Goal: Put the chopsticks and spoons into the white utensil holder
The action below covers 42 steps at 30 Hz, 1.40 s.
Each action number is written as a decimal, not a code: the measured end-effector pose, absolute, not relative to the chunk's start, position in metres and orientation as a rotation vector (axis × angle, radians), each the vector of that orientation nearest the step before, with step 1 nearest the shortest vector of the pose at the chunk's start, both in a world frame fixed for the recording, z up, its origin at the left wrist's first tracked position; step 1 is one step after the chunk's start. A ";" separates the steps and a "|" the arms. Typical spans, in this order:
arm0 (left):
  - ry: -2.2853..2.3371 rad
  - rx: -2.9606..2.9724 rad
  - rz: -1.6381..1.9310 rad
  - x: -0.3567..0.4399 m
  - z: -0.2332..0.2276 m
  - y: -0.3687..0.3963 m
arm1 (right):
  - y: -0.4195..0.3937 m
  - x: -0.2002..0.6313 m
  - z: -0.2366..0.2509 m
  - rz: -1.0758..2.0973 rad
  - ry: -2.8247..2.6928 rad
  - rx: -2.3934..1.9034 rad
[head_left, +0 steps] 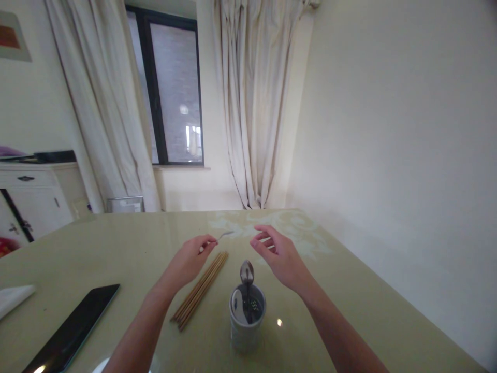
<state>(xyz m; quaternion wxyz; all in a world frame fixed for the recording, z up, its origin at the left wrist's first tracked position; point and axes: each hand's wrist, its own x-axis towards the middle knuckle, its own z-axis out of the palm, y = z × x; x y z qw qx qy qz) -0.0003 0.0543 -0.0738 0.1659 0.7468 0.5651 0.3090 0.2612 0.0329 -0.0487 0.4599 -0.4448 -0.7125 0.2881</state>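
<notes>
Just beyond the utensil holder (247,321) with its spoon (247,273), I see chopsticks (200,290) lying diagonally to its left, my left hand (190,260) pinching a small fork (224,235) pointing rightward toward my open, empty right hand (277,254).

Below the left fingers (205,245) a bundle of thin wooden chopsticks (201,289) lies on the bench (116,248), left of the grey perforated utensil holder (247,319).
</notes>
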 end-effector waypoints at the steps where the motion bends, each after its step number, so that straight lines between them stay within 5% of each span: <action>1: 1.749 2.130 0.769 -0.013 -0.085 0.062 | 0.033 0.262 -0.051 0.679 -1.850 -1.140; 10: 2.229 1.914 0.297 -0.043 -0.154 0.084 | 0.031 0.259 -0.061 0.685 -2.218 -1.244; 23: 2.203 1.910 0.276 -0.037 -0.160 0.084 | 0.035 0.261 -0.061 0.940 -2.051 -1.153; 42: 2.259 1.969 0.222 -0.036 -0.159 0.081 | 0.029 0.263 -0.049 0.898 -2.049 -1.136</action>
